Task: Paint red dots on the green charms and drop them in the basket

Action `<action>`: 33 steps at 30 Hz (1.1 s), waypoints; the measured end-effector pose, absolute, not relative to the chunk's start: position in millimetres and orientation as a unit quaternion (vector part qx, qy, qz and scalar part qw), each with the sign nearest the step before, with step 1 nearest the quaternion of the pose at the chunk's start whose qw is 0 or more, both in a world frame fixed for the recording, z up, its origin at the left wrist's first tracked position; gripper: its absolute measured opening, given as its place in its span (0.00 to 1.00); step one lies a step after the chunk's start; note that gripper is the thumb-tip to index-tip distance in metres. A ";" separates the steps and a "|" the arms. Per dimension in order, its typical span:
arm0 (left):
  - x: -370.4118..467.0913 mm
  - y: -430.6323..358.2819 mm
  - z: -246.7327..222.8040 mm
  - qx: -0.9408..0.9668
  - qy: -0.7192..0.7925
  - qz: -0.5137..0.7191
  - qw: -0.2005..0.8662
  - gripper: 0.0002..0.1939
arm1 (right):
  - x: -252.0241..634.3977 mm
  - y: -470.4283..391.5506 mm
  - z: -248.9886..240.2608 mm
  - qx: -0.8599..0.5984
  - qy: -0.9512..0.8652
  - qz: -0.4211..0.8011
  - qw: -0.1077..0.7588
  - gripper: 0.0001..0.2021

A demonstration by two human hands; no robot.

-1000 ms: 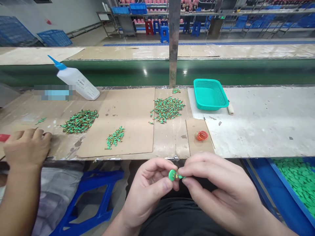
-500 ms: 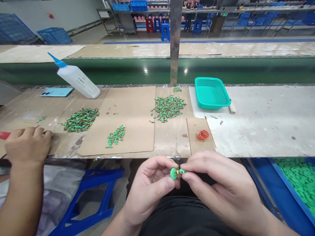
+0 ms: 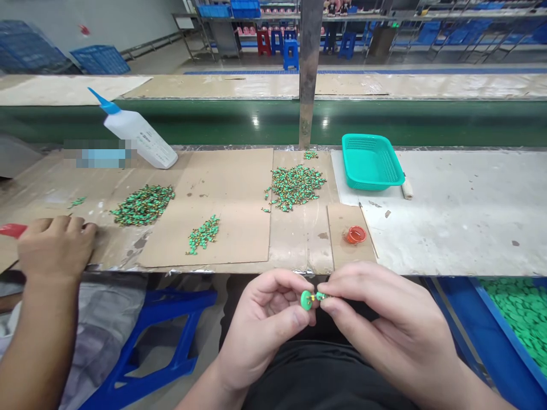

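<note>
Just in front of the table edge, my left hand (image 3: 271, 327) pinches a round green disc (image 3: 306, 300) between thumb and fingers. My right hand (image 3: 380, 319) grips a small green and gold piece (image 3: 320, 296) by its far end. The small piece lies against the disc's face, or very close to it; the exact contact is too small to tell. On the table, a big pile of similar green and gold pieces (image 3: 297, 185) lies beyond my hands. A smaller pile (image 3: 204, 234) rests on the cardboard. A small red cup (image 3: 355, 234) stands near my right hand.
A teal basket (image 3: 371, 162) sits at the back right. At the left are a co-worker's hand (image 3: 57, 247), another pile (image 3: 143, 205) and a white bottle with a blue nozzle (image 3: 143, 136). A blue bin (image 3: 491, 330) of green discs is at the lower right; a blue stool (image 3: 171, 341) stands lower left.
The view has shifted slightly, so most things appear a little further right. Both hands keep their grips, with the disc and small piece still together between them.
</note>
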State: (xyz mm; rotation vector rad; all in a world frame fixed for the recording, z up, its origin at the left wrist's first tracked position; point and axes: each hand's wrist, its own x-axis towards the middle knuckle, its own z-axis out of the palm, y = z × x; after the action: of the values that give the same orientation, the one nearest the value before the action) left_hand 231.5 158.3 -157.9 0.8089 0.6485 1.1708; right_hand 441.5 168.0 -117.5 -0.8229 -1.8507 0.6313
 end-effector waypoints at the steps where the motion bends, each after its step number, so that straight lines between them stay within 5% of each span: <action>1: 231.2 158.4 -157.8 0.366 0.292 0.529 0.707 0.09 | 441.7 168.0 -117.8 -0.339 -0.762 0.258 0.488 0.04; 33: 229.4 156.5 -156.6 0.528 0.338 0.601 0.497 0.15 | 443.4 163.0 -120.8 -0.325 -0.791 0.214 0.473 0.07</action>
State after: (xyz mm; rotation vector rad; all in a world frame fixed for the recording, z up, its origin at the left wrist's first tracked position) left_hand 229.4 156.5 -156.6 1.2776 0.8186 1.4545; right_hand 443.4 163.0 -120.8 -0.7965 -1.9354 0.5232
